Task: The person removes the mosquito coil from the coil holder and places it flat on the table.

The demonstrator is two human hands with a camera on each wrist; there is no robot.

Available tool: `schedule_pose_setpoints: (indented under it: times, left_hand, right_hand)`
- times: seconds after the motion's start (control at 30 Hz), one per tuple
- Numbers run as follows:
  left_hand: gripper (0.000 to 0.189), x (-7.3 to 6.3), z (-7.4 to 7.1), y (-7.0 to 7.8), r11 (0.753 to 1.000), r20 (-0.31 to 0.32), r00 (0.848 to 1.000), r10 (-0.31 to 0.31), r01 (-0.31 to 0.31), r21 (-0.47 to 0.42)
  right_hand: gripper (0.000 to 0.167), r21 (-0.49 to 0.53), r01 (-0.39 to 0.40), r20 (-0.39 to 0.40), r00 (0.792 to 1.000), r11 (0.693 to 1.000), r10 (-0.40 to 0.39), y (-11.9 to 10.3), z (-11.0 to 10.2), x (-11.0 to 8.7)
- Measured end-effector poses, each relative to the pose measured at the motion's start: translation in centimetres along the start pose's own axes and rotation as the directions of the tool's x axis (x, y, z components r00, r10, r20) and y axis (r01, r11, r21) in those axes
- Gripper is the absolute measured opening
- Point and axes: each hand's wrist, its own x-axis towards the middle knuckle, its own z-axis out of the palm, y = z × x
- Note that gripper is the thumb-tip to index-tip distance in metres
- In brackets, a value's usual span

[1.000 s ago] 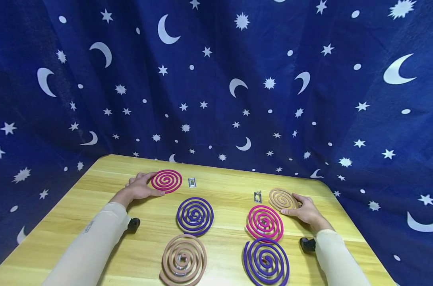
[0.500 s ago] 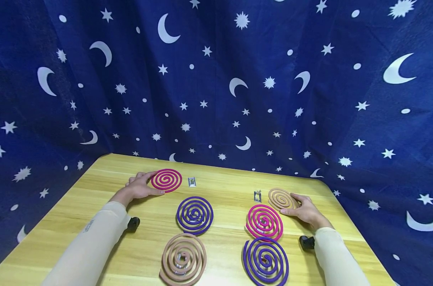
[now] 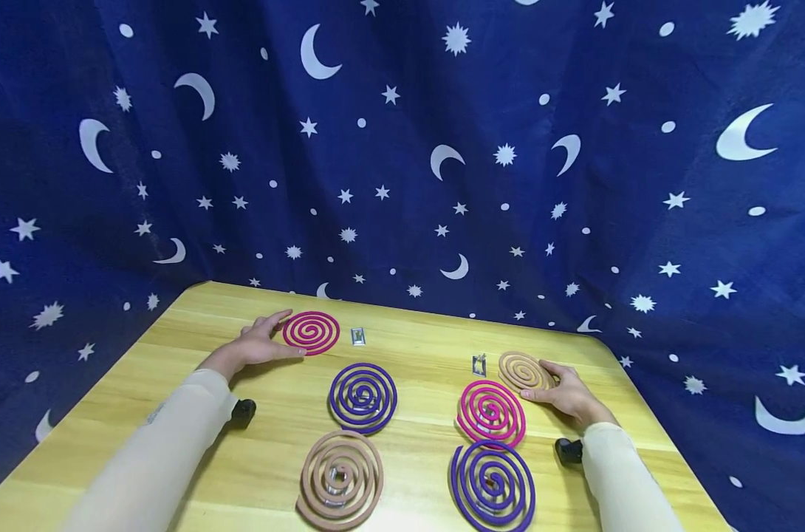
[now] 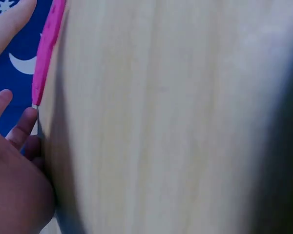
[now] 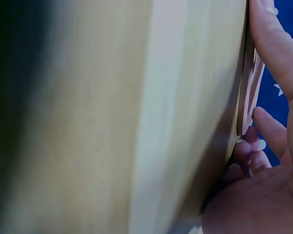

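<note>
At the back left lies a magenta mosquito coil (image 3: 312, 333), flat on the table. My left hand (image 3: 259, 346) is beside it with thumb and fingers spread around its left edge; in the left wrist view the thumb stands apart from the coil's pink rim (image 4: 48, 44). On the right, a tan mosquito coil (image 3: 522, 370) is held by its right side between the thumb and fingers of my right hand (image 3: 569, 391). The right wrist view shows its rim (image 5: 247, 97) low over the wood, the fingertips right at it.
Purple (image 3: 362, 423) and tan (image 3: 341, 523) coils lie at centre left, a pink coil (image 3: 492, 445) and another purple coil (image 3: 452, 484) at centre right, with metal pieces under them. Small metal stands (image 3: 358, 344) (image 3: 474, 365) lie further back. A blue star-patterned curtain (image 3: 402, 148) borders the table.
My left hand has drawn slightly back from the magenta coil, its fingers spreading wider. The right hand and the tan coil have shifted slightly left. The head view has tilted a little.
</note>
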Motion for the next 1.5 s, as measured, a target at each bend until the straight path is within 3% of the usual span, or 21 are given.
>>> schedule_pose_setpoints:
  times: [0.23, 0.37, 0.57, 0.7, 0.87, 1.03, 1.2, 1.4, 1.5]
  left_hand:
    - [0.112, -0.4, -0.4, 0.9, 0.983, 0.031, 0.997, 0.074, -0.068, -0.169]
    - [0.111, -0.6, -0.4, 1.6, 0.975, 0.023, 0.996, 0.09, -0.083, -0.208]
    - [0.101, -0.6, 0.0, 2.0, 0.964, -0.073, 0.986, 0.15, -0.162, -0.211]
    - [0.09, -0.8, 0.4, 3.0, 0.941, -0.105, 0.974, 0.198, -0.219, -0.257]
    - [0.082, -1.2, 1.5, 4.7, 0.901, -0.043, 0.957, 0.287, -0.285, -0.327]
    - [0.081, -1.5, 2.5, 5.6, 0.885, 0.076, 0.93, 0.361, -0.315, -0.342]
    - [0.088, -2.0, 3.1, 5.9, 0.886, 0.191, 0.909, 0.371, -0.284, -0.367]
    - [0.095, -2.5, 3.8, 6.1, 0.882, 0.26, 0.892, 0.369, -0.249, -0.399]
    - [0.098, -2.7, 4.0, 6.1, 0.892, 0.289, 0.887, 0.36, -0.238, -0.383]
  right_hand:
    - [0.104, 0.0, -0.012, 0.006, 1.0, 1.0, 0.012, 0.2, -0.5, 0.0]
    - [0.103, -0.003, -0.007, 0.01, 1.0, 1.0, 0.007, 0.3, -0.7, 0.0]
    - [0.107, -0.009, -0.002, 0.021, 1.0, 1.0, 0.002, 0.6, -0.5, 0.5]
    - [0.109, 0.013, 0.015, 0.012, 1.0, 1.0, -0.015, 0.7, -0.3, 0.7]
    - [0.109, 0.03, 0.015, 0.009, 1.0, 0.999, -0.015, 0.4, -0.3, 0.5]
    - [0.106, 0.027, -0.004, 0.009, 1.0, 1.0, 0.004, 0.5, -0.3, 0.6]
    - [0.103, 0.016, -0.004, 0.017, 1.0, 1.0, 0.003, 0.4, -0.2, 0.5]
    - [0.104, 0.024, -0.014, 0.016, 1.0, 1.0, 0.014, 0.4, -0.1, 0.7]
    - [0.104, 0.025, -0.007, 0.016, 1.0, 1.0, 0.006, 0.5, -0.1, 0.7]
